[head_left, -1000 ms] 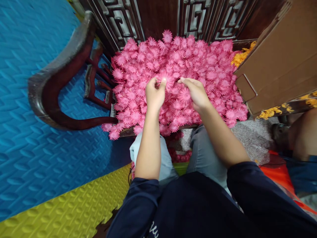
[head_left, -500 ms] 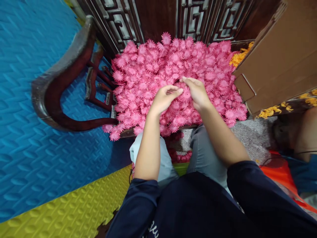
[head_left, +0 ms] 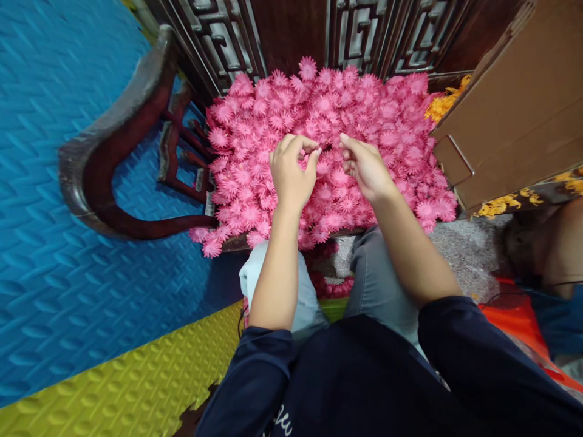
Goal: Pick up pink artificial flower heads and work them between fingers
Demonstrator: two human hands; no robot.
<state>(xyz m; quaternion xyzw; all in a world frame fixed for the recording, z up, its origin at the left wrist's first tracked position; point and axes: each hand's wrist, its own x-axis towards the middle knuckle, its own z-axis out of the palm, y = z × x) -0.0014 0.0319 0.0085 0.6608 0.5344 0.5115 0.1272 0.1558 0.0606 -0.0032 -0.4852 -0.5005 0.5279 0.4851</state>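
Observation:
A thick heap of pink flower heads [head_left: 255,176], artificial-looking and many-petalled, covers a dark wooden surface before me. Over its middle, my left hand [head_left: 292,170] is bent at the wrist, thumb and forefinger tips brought close in a pinch. A small dark spot shows by those tips; whether it is held cannot be told. To the right, my right hand [head_left: 368,167] has its fingers curled in and its thumb laid along the forefinger. Anything inside that grip is too small or hidden to make out. A short gap separates the hands.
A curved dark wooden armrest [head_left: 98,176] rises at the left over blue matting [head_left: 50,291]. Carved wooden panels [head_left: 291,30] stand behind the flowers. A cardboard box [head_left: 519,103] is at the right, with yellow flowers [head_left: 498,204] beside it. Another person's limb [head_left: 565,249] shows at the right edge.
My hands have drawn apart slightly. The left one has turned and lifted away from me, its fingertips closing into a pinch; the right fingers have curled in.

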